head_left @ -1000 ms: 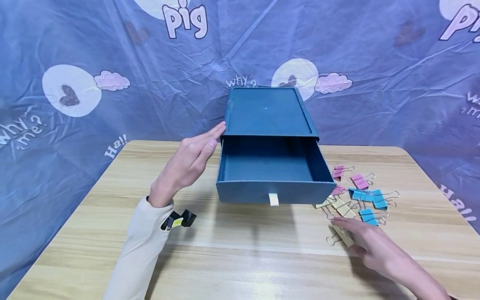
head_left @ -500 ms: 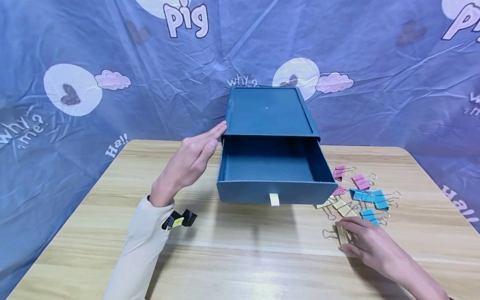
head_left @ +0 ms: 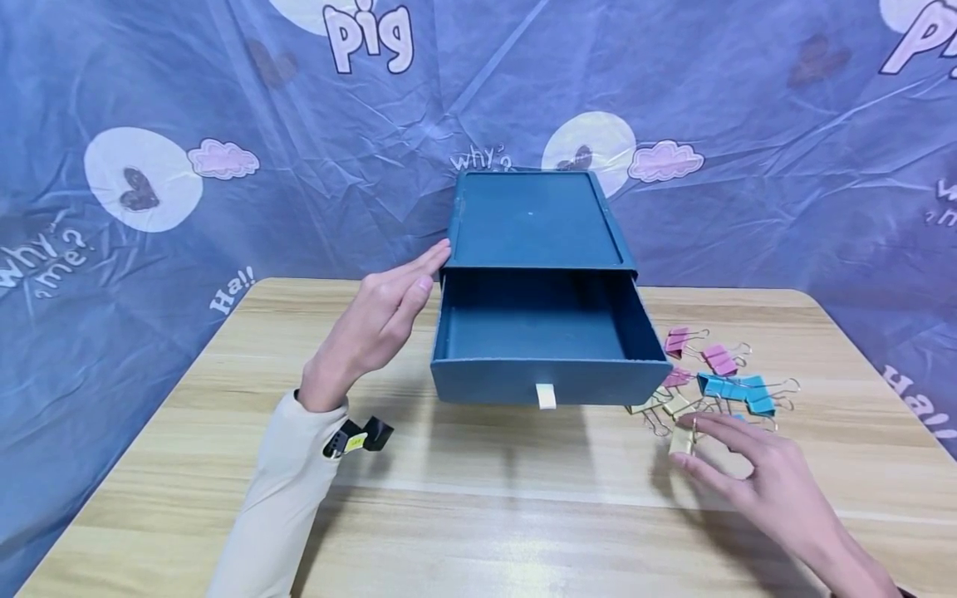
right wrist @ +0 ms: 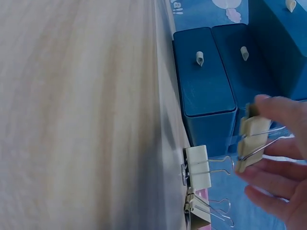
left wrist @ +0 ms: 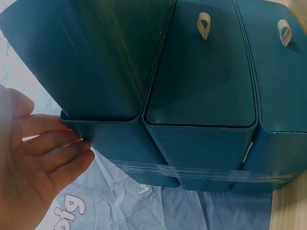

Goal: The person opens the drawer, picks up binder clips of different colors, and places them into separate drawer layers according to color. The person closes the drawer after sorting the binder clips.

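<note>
A dark blue drawer unit [head_left: 531,220] stands on the table, its top drawer [head_left: 486,384] pulled out toward me and bare inside. My left hand [head_left: 370,324] rests its straight fingertips against the unit's left side, as the left wrist view also shows. At the right, my right hand [head_left: 773,477] pinches a pale yellow binder clip [head_left: 682,440] between thumb and fingers, just off the table. In the right wrist view the held binder clip [right wrist: 253,136] shows its wire handles pointing toward the palm. Other yellow binder clips [right wrist: 198,167] lie close by.
Pink binder clips [head_left: 720,360] and blue binder clips [head_left: 760,397] lie loosely to the right of the drawer. Two shut drawers with pull tabs [left wrist: 204,26] sit beneath the pulled-out one. A printed blue cloth [head_left: 336,166] hangs behind the wooden table [head_left: 449,531].
My right hand has taken hold of the yellow binder clip lying nearest to me, then turned and raised it slightly. The left hand and the drawer stay in place.
</note>
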A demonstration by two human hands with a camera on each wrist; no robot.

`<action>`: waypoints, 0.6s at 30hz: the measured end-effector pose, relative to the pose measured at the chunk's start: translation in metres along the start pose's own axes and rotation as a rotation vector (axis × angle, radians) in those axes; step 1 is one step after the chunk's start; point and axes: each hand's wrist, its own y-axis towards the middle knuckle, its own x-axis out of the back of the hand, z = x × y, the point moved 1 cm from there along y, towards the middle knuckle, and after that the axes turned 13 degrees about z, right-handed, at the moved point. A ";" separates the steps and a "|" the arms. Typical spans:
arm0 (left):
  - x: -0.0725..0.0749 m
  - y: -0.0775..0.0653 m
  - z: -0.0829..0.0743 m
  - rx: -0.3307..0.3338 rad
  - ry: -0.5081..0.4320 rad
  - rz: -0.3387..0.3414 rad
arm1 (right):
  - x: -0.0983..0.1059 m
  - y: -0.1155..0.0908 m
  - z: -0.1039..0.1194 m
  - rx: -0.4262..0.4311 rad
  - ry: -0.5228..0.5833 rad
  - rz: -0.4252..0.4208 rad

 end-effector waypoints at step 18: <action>0.000 0.000 0.001 0.001 0.004 0.002 | 0.039 0.023 0.010 0.001 0.121 -0.063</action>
